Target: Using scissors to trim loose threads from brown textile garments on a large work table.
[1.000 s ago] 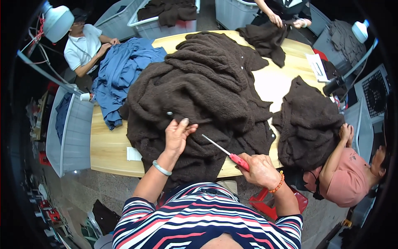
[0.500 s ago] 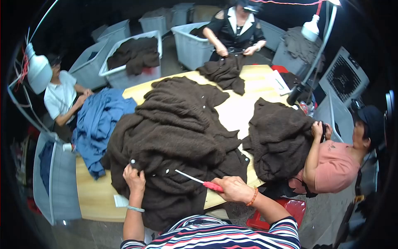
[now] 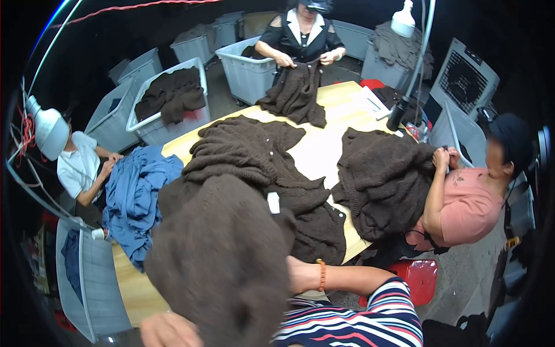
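A dark brown knit garment (image 3: 222,260) is lifted close in front of me and blurred by motion. At its lower left edge my left hand (image 3: 169,331) is closed on the cloth, partly cut off by the frame's bottom. My right hand (image 3: 299,275) reaches in behind the garment's right side, and its fingers are hidden there. A white tag (image 3: 273,202) shows by the raised cloth. Beyond it, more brown knit garments with small pale buttons lie heaped (image 3: 237,144) on the wooden table (image 3: 324,147). No red-handled tool can be seen now.
Blue cloth (image 3: 136,194) is piled at the table's left, by a person in white. Across, a person in black holds up a brown garment (image 3: 298,92); at right, one in pink handles another (image 3: 384,179). Grey bins (image 3: 245,69), lamps (image 3: 49,130) and a red stool (image 3: 413,280) surround us.
The brown garment has risen from the pile toward me. My left hand has moved down and nearer; the right hand's fingers and the red-handled tool have gone out of sight. The view has shifted.
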`<move>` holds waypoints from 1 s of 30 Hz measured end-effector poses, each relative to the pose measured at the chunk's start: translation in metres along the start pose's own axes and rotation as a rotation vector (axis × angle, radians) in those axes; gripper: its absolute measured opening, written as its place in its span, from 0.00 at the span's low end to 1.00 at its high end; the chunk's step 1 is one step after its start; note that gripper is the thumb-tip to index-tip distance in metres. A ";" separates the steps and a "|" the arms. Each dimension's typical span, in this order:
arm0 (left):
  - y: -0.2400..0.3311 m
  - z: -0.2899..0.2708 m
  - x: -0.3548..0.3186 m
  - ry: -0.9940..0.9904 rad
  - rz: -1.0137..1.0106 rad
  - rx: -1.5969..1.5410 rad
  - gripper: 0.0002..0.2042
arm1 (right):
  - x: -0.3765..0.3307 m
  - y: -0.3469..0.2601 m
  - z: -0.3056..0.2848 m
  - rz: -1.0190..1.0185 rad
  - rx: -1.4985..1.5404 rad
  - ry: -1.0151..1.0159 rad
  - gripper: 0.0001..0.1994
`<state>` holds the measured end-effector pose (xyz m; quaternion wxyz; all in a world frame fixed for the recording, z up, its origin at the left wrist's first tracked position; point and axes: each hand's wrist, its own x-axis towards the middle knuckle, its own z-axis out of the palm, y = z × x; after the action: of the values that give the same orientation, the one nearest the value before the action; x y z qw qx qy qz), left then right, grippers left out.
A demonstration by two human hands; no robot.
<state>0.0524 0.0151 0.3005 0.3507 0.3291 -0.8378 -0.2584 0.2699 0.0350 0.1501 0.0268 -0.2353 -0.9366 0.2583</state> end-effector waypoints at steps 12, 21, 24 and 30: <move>-0.029 -0.017 -0.064 1.943 -0.322 0.777 0.13 | -0.140 0.069 -0.058 0.492 -0.413 0.476 0.17; -0.004 -0.049 -0.230 2.040 -0.943 1.611 0.12 | -0.262 0.240 -0.196 0.622 -0.670 0.736 0.24; -0.005 -0.041 -0.299 2.163 -1.373 1.680 0.18 | -0.242 0.334 -0.214 0.852 -0.923 0.765 0.26; -0.002 0.051 -0.324 1.366 -3.029 0.844 0.49 | -0.131 0.331 -0.197 1.319 -0.194 0.089 0.23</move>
<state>0.1885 0.2613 0.1317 0.0258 -0.8731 -0.4826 -0.0643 0.5614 0.3189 0.1658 -0.1193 -0.7705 -0.6136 0.1252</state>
